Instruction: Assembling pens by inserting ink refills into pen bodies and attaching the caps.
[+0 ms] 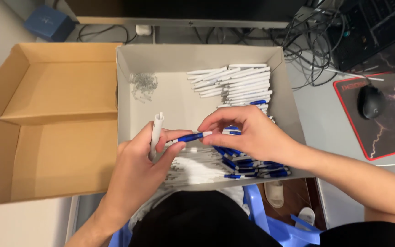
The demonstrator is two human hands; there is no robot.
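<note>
Now blue pen part (189,136) pinched between both hands' fingers (209,124).

A white pen barrel (156,132) stands nearly upright, gripped around its lower part, left of centre over the grey box. Just right of it a blue-and-white pen part (190,136) lies almost level, white tip to the right, pinched at both ends between fingertips
</note>
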